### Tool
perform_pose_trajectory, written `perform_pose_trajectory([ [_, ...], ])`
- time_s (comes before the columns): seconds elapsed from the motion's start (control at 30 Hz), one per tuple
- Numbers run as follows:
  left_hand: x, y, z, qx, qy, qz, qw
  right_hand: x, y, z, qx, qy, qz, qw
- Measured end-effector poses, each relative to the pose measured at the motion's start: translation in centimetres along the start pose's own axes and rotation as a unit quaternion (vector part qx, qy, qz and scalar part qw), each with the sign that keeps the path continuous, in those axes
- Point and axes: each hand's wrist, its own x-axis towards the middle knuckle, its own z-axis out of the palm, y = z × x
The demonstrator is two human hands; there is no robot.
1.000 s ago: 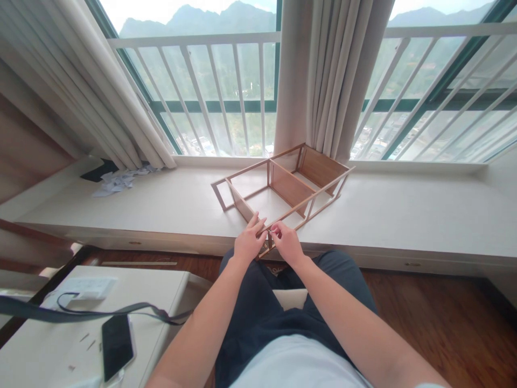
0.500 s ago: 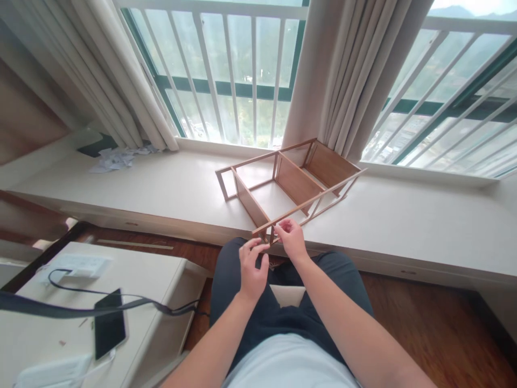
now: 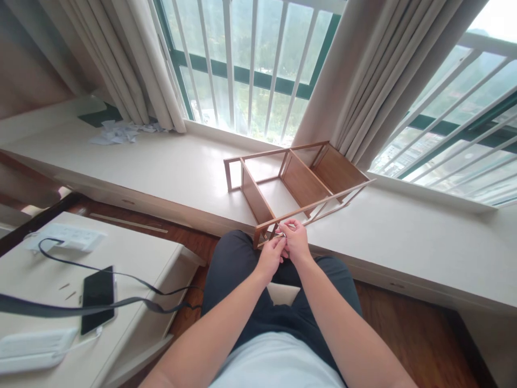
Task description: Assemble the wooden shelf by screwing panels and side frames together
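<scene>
**Shelf frame on window ledge, both hands at its near corner**

Item: wooden shelf frame (image 3: 297, 186), lying on its side on the white window ledge (image 3: 181, 172), its open face up and three brown panels standing as dividers. Its near corner overhangs the ledge's front edge, toward my lap, which I judge brings the joint within reach while I sit.

Hands: my left hand (image 3: 271, 257) and right hand (image 3: 298, 240) are together, touching, at that near corner of the frame. Fingertips of both are pinched in around the end of the thin front rail. Whether a small fitting sits between them I cannot tell; it is hidden by my fingers. The ledge carries the frame's weight, so the hands seem only to work the joint.

Surroundings, relative to the frame:
- Behind it: beige curtain (image 3: 363, 81) hanging to the ledge, and a window with a white railing (image 3: 250, 59).
- Far left along the ledge: a pile of crumpled paper scraps (image 3: 119, 132).
- Below it: dark wood floor (image 3: 404, 334) and my legs in dark trousers.
- Lower left: white side table (image 3: 133, 280) carrying a black phone (image 3: 97, 299), a white power strip (image 3: 67, 237), a dark strap (image 3: 121, 304) and another white device at the near edge.
</scene>
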Motion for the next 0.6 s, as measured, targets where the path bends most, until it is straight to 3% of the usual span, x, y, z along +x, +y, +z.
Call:
perform_pose_trajectory([
  [0.2, -0.1, 0.7, 0.1, 0.026, 0.037, 0.061, 0.997, -0.3, 0.0, -0.1, -0.019, -0.022, 0.008, 1.0],
  [0.3, -0.2, 1.1, -0.1, 0.041, 0.042, 0.071, 0.996, -0.7, 0.1, -0.9, -0.086, -0.024, -0.05, 0.995],
  [0.47, -0.6, 1.6, -0.4, 0.098, 0.054, 0.1, 0.989, -2.5, -0.1, -2.8, -0.267, -0.041, -0.199, 0.942],
  [0.6, -0.6, 1.6, -0.9, 0.17, 0.044, 0.123, 0.977, -3.6, -0.5, -3.5, -0.335, -0.068, -0.288, 0.895],
])
